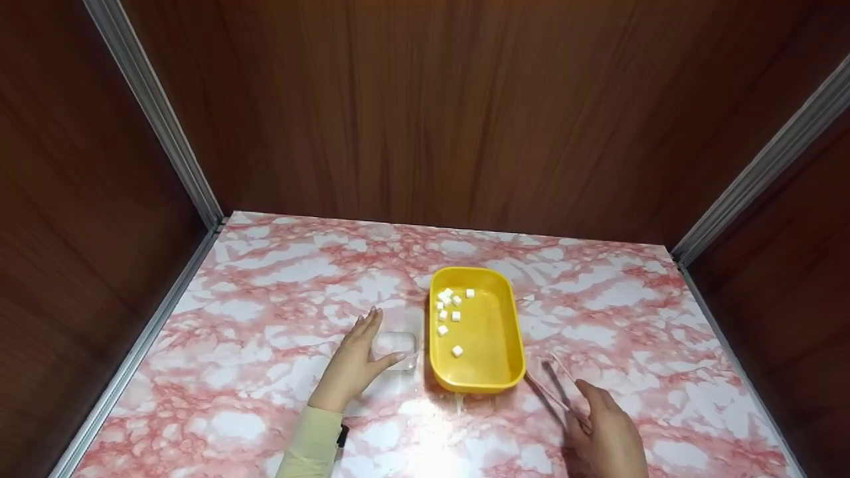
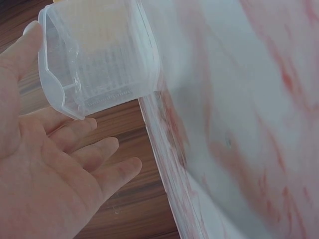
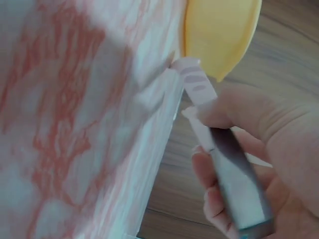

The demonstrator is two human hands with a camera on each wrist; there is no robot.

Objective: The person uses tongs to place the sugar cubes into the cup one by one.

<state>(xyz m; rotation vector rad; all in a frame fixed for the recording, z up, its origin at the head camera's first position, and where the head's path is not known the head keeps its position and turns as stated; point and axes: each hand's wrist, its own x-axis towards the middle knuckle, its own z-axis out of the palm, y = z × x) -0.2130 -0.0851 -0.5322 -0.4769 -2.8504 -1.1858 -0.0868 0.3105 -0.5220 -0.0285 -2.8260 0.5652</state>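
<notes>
My left hand point(image 1: 352, 368) lies beside a small clear plastic container point(image 1: 406, 362) on the table, its fingers nearly straight and spread. In the left wrist view the thumb is at the rim of the container point(image 2: 102, 59), with the other fingers along its near side. My right hand point(image 1: 611, 431) holds a pair of tongs point(image 1: 556, 388), pale pinkish at the tips, their arms apart with nothing between them. Between the hands stands a yellow tray point(image 1: 519, 335). Several small white cubes point(image 1: 457, 350) lie in it, mostly along its left side.
The table point(image 1: 265, 299) has a red and white marbled top. Dark wood-grain panels point(image 1: 425, 119) rise behind it and at both sides, framed by metal rails point(image 1: 159, 113). A bright glare spot lies near the table's front.
</notes>
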